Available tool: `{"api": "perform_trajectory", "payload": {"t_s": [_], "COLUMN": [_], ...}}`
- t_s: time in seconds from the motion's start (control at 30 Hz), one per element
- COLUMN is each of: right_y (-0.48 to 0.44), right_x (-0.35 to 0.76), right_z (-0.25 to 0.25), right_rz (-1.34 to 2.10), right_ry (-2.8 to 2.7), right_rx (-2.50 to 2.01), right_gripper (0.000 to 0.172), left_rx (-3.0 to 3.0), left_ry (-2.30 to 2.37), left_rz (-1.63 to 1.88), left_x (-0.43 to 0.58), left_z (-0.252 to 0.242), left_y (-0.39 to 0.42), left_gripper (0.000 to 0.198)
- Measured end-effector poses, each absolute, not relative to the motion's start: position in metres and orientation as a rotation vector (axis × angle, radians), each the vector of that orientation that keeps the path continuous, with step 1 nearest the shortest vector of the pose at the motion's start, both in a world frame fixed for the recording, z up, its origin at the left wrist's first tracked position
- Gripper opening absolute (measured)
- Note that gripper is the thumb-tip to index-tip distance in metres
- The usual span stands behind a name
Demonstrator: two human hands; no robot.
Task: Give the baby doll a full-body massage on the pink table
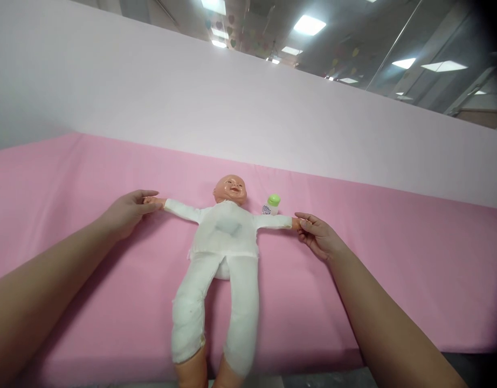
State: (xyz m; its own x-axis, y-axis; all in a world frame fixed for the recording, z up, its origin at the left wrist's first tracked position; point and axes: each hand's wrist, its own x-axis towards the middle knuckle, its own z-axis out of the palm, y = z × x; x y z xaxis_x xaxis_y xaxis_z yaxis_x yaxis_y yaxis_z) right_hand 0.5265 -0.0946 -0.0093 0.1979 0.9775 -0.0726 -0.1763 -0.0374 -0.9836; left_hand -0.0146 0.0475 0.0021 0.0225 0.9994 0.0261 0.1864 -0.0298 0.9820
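Note:
A baby doll (223, 237) in a white cloth suit lies on its back on a pink sheet (394, 269), head away from me, arms spread wide. My left hand (127, 211) pinches the doll's small hand at the left. My right hand (318, 234) pinches the doll's other hand at the right. Both doll arms are stretched out sideways. A small white bottle with a green cap (271, 205) stands just behind the doll's right-side arm, near its head.
A pale lilac panel (232, 108) rises behind the pink sheet as a back wall. The sheet's front edge runs near the doll's feet at the bottom of the view. Ceiling lights and glass partitions show above the panel.

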Motion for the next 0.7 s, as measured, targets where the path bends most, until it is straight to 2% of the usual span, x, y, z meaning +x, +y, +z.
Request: {"api": "perform_trajectory", "payload": {"t_s": [0.13,0.23,0.4,0.53,0.7], "right_y": [-0.094,-0.094,-0.095,-0.095,-0.092], "right_x": [0.531,0.531,0.529,0.529,0.526], "right_z": [-0.010,-0.010,-0.011,-0.011,-0.013], "right_rz": [1.241,1.316,1.338,1.294,1.185], "right_ry": [-0.812,-0.828,-0.863,-0.914,-0.979], "right_rx": [-1.160,-1.171,-1.236,-1.216,-1.255], "right_gripper": [0.060,0.050,0.036,0.039,0.041], "left_rx": [1.233,1.170,1.187,1.190,1.217], "left_ry": [1.247,1.230,1.243,1.282,1.307], "left_rz": [1.179,1.167,1.169,1.156,1.159], "left_x": [-0.013,-0.008,0.000,0.000,0.000], "left_z": [0.001,0.005,0.013,0.014,0.012], "left_y": [0.050,0.046,0.040,0.039,0.041], "left_gripper": [0.066,0.056,0.059,0.061,0.048]}}
